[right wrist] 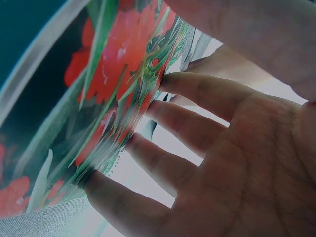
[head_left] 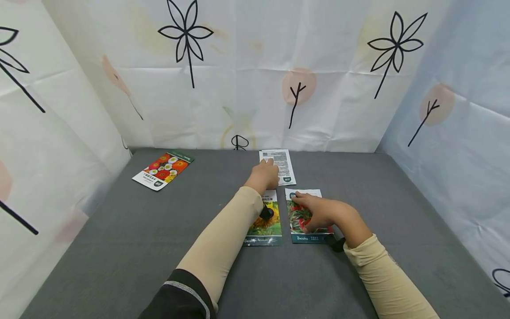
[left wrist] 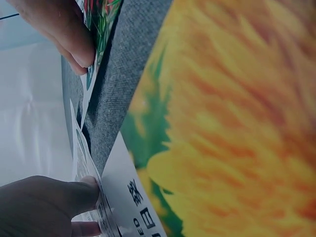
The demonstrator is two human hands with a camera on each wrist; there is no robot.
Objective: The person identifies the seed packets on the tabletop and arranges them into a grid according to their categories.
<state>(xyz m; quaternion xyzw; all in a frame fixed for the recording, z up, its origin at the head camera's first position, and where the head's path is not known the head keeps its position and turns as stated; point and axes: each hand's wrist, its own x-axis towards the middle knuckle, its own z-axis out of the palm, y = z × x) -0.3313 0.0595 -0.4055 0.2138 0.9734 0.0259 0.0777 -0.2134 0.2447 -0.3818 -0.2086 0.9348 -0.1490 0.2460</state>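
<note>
A white packet (head_left: pixel 287 166) is touched by the left hand (head_left: pixel 264 176), pinch unclear, a red-flowered packet (head_left: pixel 296 218) by the spread-fingered right hand (head_left: pixel 323 211).

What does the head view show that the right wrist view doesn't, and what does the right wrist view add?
Only the head view: the flat rectangular packet printed with red, orange and white flowers at the table's far left, and the rectangular packet printed with yellow-orange flowers, partly under the left forearm.

Only the right wrist view: the palm side of the bare right hand, its four fingers spread apart.

Both: that hand, and the glossy packet printed with red flowers and green leaves, which it touches.
</note>
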